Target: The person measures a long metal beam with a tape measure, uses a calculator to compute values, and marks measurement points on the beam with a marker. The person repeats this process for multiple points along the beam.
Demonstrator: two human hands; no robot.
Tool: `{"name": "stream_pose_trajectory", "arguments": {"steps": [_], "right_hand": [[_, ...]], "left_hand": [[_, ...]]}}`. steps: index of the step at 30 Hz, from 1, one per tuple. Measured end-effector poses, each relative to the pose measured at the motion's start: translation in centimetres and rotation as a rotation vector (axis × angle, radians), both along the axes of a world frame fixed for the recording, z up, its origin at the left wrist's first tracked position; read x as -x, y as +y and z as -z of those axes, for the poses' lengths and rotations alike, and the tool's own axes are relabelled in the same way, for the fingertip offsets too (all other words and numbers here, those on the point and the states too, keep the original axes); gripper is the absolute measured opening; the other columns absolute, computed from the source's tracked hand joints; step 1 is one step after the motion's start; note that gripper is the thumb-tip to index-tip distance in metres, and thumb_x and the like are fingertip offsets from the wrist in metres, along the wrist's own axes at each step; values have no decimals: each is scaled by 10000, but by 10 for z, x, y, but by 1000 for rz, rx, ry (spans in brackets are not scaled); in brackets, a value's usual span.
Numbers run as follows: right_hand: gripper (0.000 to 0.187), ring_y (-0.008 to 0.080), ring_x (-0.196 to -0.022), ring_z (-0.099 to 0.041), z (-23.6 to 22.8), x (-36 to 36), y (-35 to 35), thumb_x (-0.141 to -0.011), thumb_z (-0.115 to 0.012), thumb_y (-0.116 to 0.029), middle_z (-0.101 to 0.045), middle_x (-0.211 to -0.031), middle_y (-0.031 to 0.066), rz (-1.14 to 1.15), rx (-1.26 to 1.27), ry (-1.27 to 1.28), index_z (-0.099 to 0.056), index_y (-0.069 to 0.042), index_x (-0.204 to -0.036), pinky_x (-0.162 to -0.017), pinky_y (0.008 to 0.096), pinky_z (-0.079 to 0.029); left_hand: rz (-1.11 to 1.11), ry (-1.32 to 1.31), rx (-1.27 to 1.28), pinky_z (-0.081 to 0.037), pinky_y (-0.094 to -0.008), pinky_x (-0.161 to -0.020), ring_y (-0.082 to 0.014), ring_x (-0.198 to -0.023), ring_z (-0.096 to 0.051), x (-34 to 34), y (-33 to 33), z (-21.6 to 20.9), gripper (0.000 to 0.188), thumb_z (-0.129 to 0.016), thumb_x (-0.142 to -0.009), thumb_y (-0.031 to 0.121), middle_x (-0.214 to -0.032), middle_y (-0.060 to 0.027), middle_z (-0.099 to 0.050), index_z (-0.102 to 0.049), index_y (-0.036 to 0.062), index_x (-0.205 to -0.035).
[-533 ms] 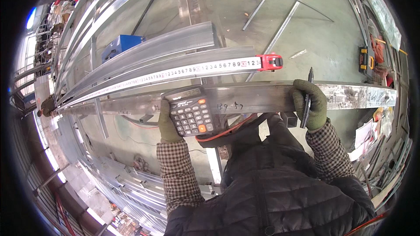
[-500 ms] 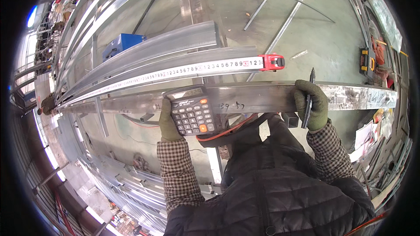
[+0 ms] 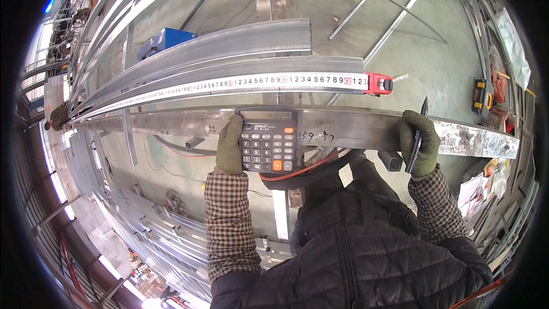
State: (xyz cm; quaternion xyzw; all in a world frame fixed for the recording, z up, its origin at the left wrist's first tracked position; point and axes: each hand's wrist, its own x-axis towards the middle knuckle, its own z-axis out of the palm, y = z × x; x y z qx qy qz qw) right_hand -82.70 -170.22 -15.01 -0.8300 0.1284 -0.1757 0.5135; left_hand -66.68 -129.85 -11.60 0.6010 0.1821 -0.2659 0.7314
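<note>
My left hand (image 3: 230, 147), in a green glove, grips a black calculator (image 3: 266, 147) by its left edge. The calculator stands face toward me in front of a long steel beam (image 3: 354, 128) with handwritten marks. My right hand (image 3: 424, 143), gloved alike, holds a black marker pen (image 3: 417, 139) between the fingers, tip end upward, and is at the beam's right part. Beyond the beam, a white tape measure (image 3: 257, 82) lies stretched along a metal profile (image 3: 334, 66), its red case (image 3: 378, 84) at the right end.
More metal channels (image 3: 274, 37) lie behind the tape. A blue box (image 3: 166, 42) sits at the back left, and a black and yellow tool case (image 3: 482, 96) at the far right. Loose steel strips (image 3: 394, 23) lie on the floor. Metal stock (image 3: 160, 234) is stacked at the lower left.
The calculator and my left hand have shifted right in the picture, and the calculator is now more upright. The tape, beam and my right hand also appear farther right; both grips stay the same.
</note>
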Motion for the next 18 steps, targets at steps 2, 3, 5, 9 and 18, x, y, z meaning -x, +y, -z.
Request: {"name": "stream_pose_trajectory", "arguments": {"steps": [2,3,5,9,18], "right_hand": [[286,169,-887,-736,0,1,0,-956,-828,-27,-766,-1007,94,-6,-49,-9,-746,-53,-1229,-802,339,-595],[301,163,-898,-736,1,0,1,-961,-823,-23,-768,-1022,92,1,32,8,-734,-52,-1247,-801,335,-594],[308,159,-903,-735,1,1,1,-965,-818,-19,-768,-1028,94,-9,2,24,-728,-52,-1257,-801,332,-593],[270,161,-968,-748,0,1,1,-1031,-697,43,-764,-1102,118,-68,-35,16,-677,-14,-1294,-881,322,-609],[311,144,-838,-709,1,-3,0,-981,-776,-2,-741,-962,74,-86,-68,-23,-722,-56,-1283,-754,314,-572]], "left_hand": [[6,-3,-69,-654,-280,-762,-160,-900,-781,-2,-1,-4,528,-599,-1122,450,-1137,-118,-777,-671,-28,-1336],[18,-7,-63,-651,-275,-753,-156,-892,-780,-2,-2,-4,536,-609,-1115,460,-1124,-116,-777,-676,-29,-1325],[33,-23,-45,-645,-266,-734,-149,-877,-777,-2,0,-2,553,-628,-1101,482,-1098,-112,-778,-686,-30,-1302],[42,-5,-68,-643,-253,-719,-141,-877,-776,-5,6,7,598,-670,-1062,530,-1054,-106,-778,-696,-26,-1281],[6,26,-41,-654,-282,-703,-156,-850,-785,-8,0,5,591,-687,-1053,520,-1080,-111,-792,-703,-21,-1291]]}}
